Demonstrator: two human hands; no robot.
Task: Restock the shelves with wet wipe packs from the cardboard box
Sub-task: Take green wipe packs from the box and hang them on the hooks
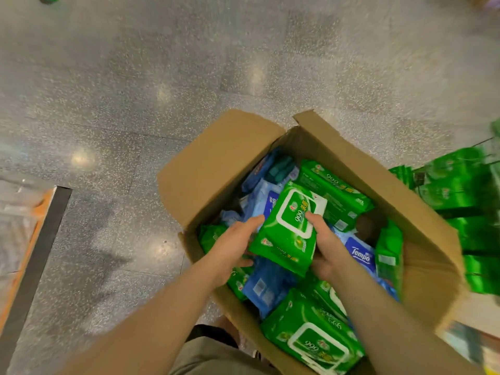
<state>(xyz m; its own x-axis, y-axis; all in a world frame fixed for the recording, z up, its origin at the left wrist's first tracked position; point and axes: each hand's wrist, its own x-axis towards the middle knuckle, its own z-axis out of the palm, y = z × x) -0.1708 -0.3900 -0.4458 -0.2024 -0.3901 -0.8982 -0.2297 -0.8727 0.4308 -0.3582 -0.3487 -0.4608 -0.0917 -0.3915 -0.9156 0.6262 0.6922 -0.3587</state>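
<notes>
A big cardboard box (pixel 216 169) sits open on the gray speckled floor (pixel 135 90), its flaps standing up. It is full of wet wipe packs, some green and some blue, lying every which way.

Both bare hands reach down into the box. Between them is 1 green pack (pixel 288 228) with a white flap on its front. It is tilted, with its top end pointing away from the person, and it sits above the other packs.

The right hand (pixel 328 247) holds the right side of this pack. Its thumb lies on the white flap, and its other fingers are hidden under the pack. The left hand (pixel 232 244) is at the left side of the pack. Its fingers are straight and close together, and the tip of the top finger touches the pack's left edge. The thumb pokes out below, under the pack.

A blue pack (pixel 361 254) with a dark label lies just right of the right hand. Another green pack (pixel 335 193) lies behind the held one, near the far wall of the box. One more green pack with a white flap (pixel 313 339) lies at the near end, under the right arm.

Right of the box, more green packs (pixel 465 190) stand in blurry rows on a shelf.
</notes>
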